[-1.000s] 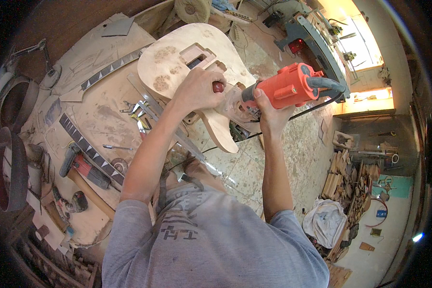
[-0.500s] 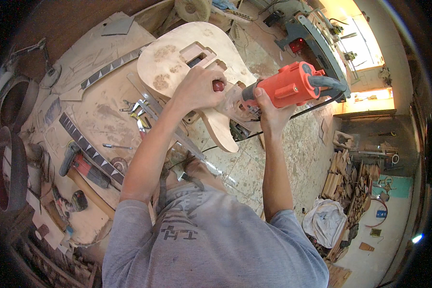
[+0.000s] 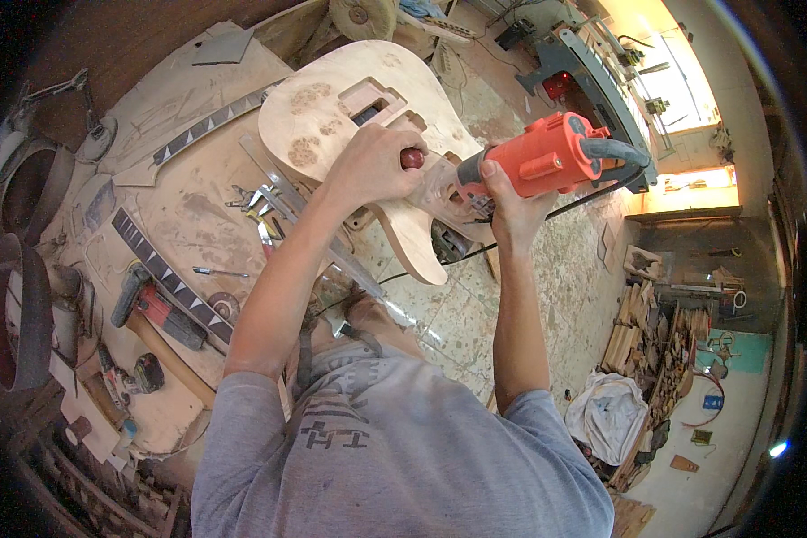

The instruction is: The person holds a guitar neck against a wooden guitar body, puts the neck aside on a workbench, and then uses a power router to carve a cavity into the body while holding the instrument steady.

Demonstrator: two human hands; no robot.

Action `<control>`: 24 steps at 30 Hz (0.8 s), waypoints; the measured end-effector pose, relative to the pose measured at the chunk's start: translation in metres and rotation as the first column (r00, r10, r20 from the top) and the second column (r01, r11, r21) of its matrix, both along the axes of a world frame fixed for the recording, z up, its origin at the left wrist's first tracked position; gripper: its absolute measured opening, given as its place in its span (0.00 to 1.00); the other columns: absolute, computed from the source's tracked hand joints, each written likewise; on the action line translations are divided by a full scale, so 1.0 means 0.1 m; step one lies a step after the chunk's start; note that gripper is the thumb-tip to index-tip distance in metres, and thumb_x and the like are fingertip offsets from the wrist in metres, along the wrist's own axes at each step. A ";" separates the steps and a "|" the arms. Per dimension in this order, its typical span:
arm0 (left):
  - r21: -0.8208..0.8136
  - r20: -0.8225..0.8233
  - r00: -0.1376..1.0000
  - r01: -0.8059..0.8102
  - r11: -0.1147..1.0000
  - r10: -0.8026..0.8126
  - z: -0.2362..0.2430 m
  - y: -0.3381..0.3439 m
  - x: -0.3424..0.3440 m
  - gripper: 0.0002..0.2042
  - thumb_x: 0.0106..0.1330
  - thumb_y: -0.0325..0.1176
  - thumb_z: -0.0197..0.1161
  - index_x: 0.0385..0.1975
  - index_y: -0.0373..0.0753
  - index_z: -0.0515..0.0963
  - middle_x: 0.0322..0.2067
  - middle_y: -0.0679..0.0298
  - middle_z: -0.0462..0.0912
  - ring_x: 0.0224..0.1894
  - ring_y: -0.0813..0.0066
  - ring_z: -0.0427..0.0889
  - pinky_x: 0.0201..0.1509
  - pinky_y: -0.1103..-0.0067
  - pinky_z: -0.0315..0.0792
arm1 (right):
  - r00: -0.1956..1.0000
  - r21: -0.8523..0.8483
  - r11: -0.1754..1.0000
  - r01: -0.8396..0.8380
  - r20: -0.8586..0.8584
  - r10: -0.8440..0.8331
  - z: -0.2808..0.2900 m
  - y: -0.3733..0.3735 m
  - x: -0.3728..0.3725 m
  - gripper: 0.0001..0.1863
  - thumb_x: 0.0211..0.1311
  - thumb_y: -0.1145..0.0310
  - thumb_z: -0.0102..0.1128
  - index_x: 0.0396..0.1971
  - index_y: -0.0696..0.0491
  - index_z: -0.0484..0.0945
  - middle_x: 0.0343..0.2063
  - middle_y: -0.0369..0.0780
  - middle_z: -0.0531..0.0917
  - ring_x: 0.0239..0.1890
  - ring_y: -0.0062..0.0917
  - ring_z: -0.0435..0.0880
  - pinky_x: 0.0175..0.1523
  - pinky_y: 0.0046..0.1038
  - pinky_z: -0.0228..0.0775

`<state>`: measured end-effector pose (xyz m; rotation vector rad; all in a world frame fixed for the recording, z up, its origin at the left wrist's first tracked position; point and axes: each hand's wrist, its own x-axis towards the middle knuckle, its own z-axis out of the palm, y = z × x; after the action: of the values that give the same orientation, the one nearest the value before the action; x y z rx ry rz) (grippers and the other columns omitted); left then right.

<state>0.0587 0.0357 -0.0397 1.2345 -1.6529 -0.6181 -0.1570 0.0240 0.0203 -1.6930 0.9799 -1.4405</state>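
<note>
My left hand (image 3: 375, 164) is closed around a dark red round knob (image 3: 412, 159) at the side of a router. With my right hand (image 3: 516, 204) I grip the router's red motor housing (image 3: 540, 160), which lies tilted with its cable end to the right. Its clear base plate (image 3: 439, 193) rests over the neck end of a pale wooden electric guitar body (image 3: 332, 99). The body has routed cavities and dark burl patches, and one horn curves toward me. The router bit cannot be made out.
On the dusty bench (image 3: 188, 215) lie inlaid fretboard strips (image 3: 166, 269), a long metal straightedge (image 3: 309, 215), pliers (image 3: 264, 224), a pen (image 3: 221, 272) and a red and black power tool (image 3: 157, 309). Sanding belts (image 3: 18, 314) hang at left. The router's black cable (image 3: 592, 195) trails behind my right hand.
The router and both hands have shifted very slightly to the right. My grips look the same.
</note>
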 end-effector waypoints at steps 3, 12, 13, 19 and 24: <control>-0.007 0.016 1.000 -0.005 1.000 0.005 0.01 0.00 0.00 0.11 0.55 0.31 0.66 0.35 0.34 0.89 0.29 0.51 0.89 0.33 0.53 0.90 0.43 0.67 0.83 | 1.000 -0.037 0.999 0.014 -0.011 -0.015 0.01 0.00 0.02 0.44 0.54 0.63 0.85 0.67 0.58 0.68 0.50 0.41 0.84 0.50 0.27 0.87 0.59 0.34 0.81; -0.004 0.015 1.000 -0.001 1.000 0.001 -0.01 -0.01 -0.01 0.11 0.56 0.30 0.66 0.36 0.34 0.88 0.30 0.52 0.89 0.35 0.53 0.89 0.43 0.66 0.82 | 1.000 -0.013 1.000 0.007 0.020 -0.007 0.05 0.01 0.04 0.42 0.53 0.66 0.84 0.67 0.57 0.70 0.48 0.40 0.85 0.49 0.26 0.87 0.58 0.33 0.81; -0.006 0.019 1.000 -0.003 1.000 0.003 -0.02 -0.02 -0.02 0.11 0.56 0.30 0.66 0.36 0.34 0.88 0.30 0.52 0.89 0.35 0.53 0.89 0.43 0.66 0.82 | 0.999 0.001 1.000 -0.007 0.042 0.006 0.05 0.00 0.03 0.43 0.53 0.69 0.83 0.68 0.56 0.70 0.49 0.39 0.84 0.50 0.25 0.87 0.57 0.33 0.82; -0.025 0.026 1.000 -0.007 1.000 0.008 -0.02 -0.02 -0.02 0.10 0.57 0.31 0.67 0.36 0.33 0.88 0.30 0.52 0.89 0.34 0.54 0.90 0.42 0.67 0.82 | 1.000 -0.024 1.000 -0.013 0.006 0.013 0.03 -0.04 0.00 0.43 0.53 0.67 0.84 0.68 0.56 0.70 0.48 0.39 0.85 0.49 0.25 0.87 0.57 0.33 0.81; -0.026 0.039 0.999 -0.010 1.000 0.011 0.02 -0.01 -0.01 0.10 0.58 0.31 0.67 0.35 0.33 0.88 0.29 0.52 0.89 0.34 0.53 0.90 0.42 0.67 0.82 | 1.000 -0.007 1.000 -0.009 0.000 0.009 0.05 -0.05 0.00 0.44 0.53 0.65 0.85 0.68 0.56 0.70 0.50 0.39 0.84 0.50 0.25 0.86 0.57 0.32 0.81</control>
<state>0.0573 0.0346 -0.0377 1.2436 -1.6805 -0.5676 -0.1571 0.0195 0.0257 -1.7003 0.9679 -1.4396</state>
